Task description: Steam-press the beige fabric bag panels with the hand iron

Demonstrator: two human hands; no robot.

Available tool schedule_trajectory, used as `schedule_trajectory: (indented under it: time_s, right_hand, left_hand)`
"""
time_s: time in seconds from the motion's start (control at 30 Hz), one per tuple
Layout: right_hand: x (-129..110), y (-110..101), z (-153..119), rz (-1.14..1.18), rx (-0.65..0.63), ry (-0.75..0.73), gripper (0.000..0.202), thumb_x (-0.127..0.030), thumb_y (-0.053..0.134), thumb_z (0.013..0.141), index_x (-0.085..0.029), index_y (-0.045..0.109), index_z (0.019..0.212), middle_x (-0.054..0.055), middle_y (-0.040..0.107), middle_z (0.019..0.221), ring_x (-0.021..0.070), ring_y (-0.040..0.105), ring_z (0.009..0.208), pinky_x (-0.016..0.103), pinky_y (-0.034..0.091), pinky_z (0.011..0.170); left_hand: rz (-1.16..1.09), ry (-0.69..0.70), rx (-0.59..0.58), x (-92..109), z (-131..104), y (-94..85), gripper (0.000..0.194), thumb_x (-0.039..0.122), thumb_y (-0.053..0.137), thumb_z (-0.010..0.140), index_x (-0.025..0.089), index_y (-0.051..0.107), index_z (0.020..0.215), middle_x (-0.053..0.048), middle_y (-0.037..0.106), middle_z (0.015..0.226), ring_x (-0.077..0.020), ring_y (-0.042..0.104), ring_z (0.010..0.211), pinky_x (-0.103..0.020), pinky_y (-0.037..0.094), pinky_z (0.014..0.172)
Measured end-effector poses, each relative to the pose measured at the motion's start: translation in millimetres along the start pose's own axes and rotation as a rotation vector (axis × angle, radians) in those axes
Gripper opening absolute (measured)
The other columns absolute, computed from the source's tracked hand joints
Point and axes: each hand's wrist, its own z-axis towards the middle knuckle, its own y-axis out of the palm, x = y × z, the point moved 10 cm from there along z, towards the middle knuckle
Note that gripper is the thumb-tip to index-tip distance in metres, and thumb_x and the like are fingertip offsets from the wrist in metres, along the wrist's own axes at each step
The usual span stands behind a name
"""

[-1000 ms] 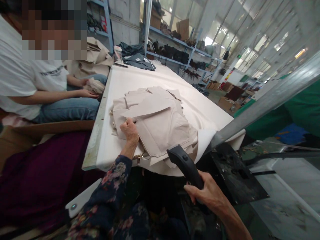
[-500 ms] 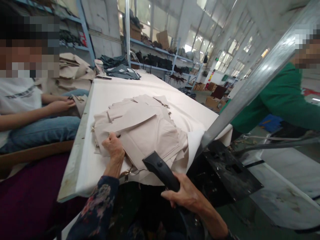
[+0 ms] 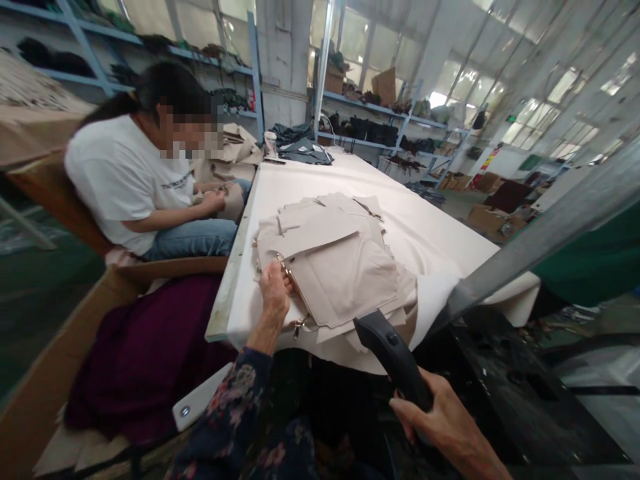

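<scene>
A pile of beige fabric pieces (image 3: 345, 267) lies on the pale cloth-covered table (image 3: 425, 213), near its front edge. My left hand (image 3: 275, 288) is closed at the pile's left side, its fingers pinching the edge of a beige piece beside a metal zipper. Just right of that hand, a metal clasp (image 3: 297, 328) hangs at the pile's front edge. My right hand (image 3: 437, 407) is wrapped round a black handheld tool (image 3: 393, 350); the tool's flat head is at the front right edge of the pile.
At the left a seated person (image 3: 130, 180) in a white shirt holds beige fabric. A cardboard box (image 3: 40, 373) with purple cloth (image 3: 145, 347) stands at the lower left. A slanted metal post (image 3: 540, 233) rises at the right, before a green sleeve. Dark fabric (image 3: 303, 150) lies at the far end.
The view has swung left, so the table and pile sit further right and more of the seated person shows. Zipper metal now shows at my left fingers. My right hand still holds the tool.
</scene>
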Motion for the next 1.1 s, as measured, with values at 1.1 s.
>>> schedule_trajectory:
  time_s: [1.1]
  right_hand:
    - [-16.0,0.0,-24.7,0.034,0.027,-0.090,0.013,-0.026,0.059,0.073,-0.015,0.052,0.074,-0.004,0.051,0.052,0.0095,0.049,0.045,0.019,0.040,0.047]
  left_hand:
    - [0.458,1.000,-0.114,196.0,-83.5,63.0,0.019,0.024,0.058,0.078,0.013,0.067,0.091,-0.005,0.064,0.089,-0.0175,0.058,0.086,-0.029,0.044,0.082]
